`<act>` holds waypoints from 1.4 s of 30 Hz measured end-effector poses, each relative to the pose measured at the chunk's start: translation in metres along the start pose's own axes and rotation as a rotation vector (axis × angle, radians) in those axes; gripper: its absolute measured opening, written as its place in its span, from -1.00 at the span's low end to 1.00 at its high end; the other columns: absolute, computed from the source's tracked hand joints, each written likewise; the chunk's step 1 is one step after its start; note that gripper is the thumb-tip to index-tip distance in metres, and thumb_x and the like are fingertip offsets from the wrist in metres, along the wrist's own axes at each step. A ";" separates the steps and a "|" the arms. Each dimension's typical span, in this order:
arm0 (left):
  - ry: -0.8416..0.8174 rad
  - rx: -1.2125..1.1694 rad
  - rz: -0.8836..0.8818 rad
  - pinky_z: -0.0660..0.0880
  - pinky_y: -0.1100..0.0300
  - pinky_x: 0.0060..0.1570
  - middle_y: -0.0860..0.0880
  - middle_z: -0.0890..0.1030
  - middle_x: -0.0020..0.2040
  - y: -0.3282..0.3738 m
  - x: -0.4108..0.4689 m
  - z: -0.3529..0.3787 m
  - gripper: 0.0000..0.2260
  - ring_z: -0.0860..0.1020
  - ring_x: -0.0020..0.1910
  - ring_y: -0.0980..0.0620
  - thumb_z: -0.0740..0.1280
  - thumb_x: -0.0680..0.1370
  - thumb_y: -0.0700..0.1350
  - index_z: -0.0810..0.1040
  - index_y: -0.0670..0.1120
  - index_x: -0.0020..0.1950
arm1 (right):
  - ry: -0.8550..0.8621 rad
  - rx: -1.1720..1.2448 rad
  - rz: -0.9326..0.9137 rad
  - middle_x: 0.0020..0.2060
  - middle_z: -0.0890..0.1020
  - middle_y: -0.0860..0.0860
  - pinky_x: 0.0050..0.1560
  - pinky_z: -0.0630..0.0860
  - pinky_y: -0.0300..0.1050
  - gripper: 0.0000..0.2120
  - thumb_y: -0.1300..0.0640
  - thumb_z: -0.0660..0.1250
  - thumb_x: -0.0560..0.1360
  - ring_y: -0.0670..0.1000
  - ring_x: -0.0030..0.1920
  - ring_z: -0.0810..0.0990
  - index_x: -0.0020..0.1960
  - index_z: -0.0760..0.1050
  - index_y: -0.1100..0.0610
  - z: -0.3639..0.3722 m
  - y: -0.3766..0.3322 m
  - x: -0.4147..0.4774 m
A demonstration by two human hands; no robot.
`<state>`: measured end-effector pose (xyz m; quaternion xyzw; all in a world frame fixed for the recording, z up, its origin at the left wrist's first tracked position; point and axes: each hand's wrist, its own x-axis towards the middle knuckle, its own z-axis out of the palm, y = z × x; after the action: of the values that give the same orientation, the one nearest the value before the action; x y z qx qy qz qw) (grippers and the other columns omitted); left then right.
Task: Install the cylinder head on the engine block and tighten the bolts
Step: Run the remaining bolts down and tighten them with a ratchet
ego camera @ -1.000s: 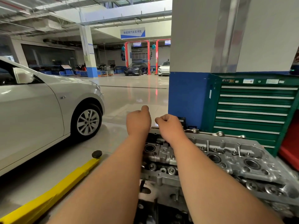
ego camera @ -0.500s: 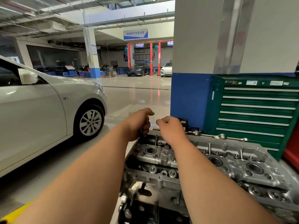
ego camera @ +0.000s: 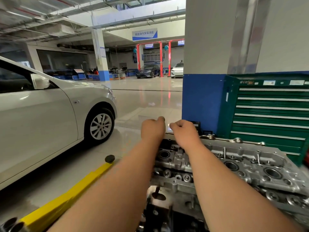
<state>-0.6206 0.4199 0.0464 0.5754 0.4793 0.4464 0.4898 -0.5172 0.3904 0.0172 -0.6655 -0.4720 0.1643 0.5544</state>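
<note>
Reaching over the cylinder head (ego camera: 250, 164), my left hand (ego camera: 153, 129) and right hand (ego camera: 184, 133) curl at its far left end; any grip is hidden. It lies before me, top up, long axis left to right.

A glossy pale floor (ego camera: 147, 101) runs back through a large workshop hall. A white car (ego camera: 50, 111) stands at the left, with a yellow lift arm (ego camera: 66, 195) on the floor beside it. A square pillar (ego camera: 202, 97), white above and blue below, rises at the right, with a green drawer tool cabinet (ego camera: 270, 111) just beside it. Far back are red lift posts (ego camera: 160, 59), 2 parked cars and a blue sign (ego camera: 144, 34) under exposed ceiling ducts (ego camera: 41, 17).
</note>
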 end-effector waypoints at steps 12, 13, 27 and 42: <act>-0.196 0.032 -0.082 0.31 0.09 -0.23 -0.06 0.42 -0.38 0.002 0.007 -0.016 -0.82 0.37 -0.36 -0.09 0.29 0.51 -0.11 0.38 -0.13 -0.25 | -0.006 -0.015 0.001 -0.28 0.59 -0.10 -0.30 0.39 -0.19 -0.85 0.00 0.27 0.53 -0.10 -0.26 0.52 -0.17 0.53 0.01 -0.001 -0.002 -0.001; 0.002 0.026 -0.023 0.38 0.08 -0.16 -0.08 0.49 -0.27 0.001 -0.002 -0.002 -0.86 0.46 -0.25 -0.12 0.30 0.50 -0.10 0.41 -0.14 -0.16 | -0.010 0.004 0.008 -0.30 0.59 -0.08 -0.30 0.39 -0.19 -0.83 0.01 0.27 0.53 -0.08 -0.28 0.52 -0.20 0.53 0.02 -0.001 -0.001 0.000; 0.315 -0.106 0.073 0.33 0.16 -0.14 0.01 0.45 -0.06 -0.006 -0.016 0.031 -0.74 0.40 -0.09 0.00 0.35 0.43 0.01 0.40 -0.10 -0.01 | -0.046 0.142 0.105 -0.49 0.49 -0.06 -0.24 0.41 -0.09 -0.72 0.06 0.28 0.44 0.01 -0.35 0.46 -0.44 0.47 0.02 -0.002 -0.004 -0.002; 0.374 -0.026 0.121 0.29 0.17 -0.08 0.08 0.38 -0.07 -0.012 -0.026 0.036 -0.72 0.30 -0.06 0.03 0.37 0.41 -0.04 0.34 -0.06 0.00 | -0.026 0.103 0.045 -0.33 0.56 0.00 -0.15 0.53 0.02 -0.82 0.12 0.24 0.51 0.04 -0.25 0.54 -0.27 0.46 0.06 -0.002 -0.005 -0.002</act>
<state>-0.5906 0.3898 0.0289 0.5040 0.5208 0.5800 0.3719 -0.5193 0.3873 0.0211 -0.6442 -0.4553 0.2094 0.5778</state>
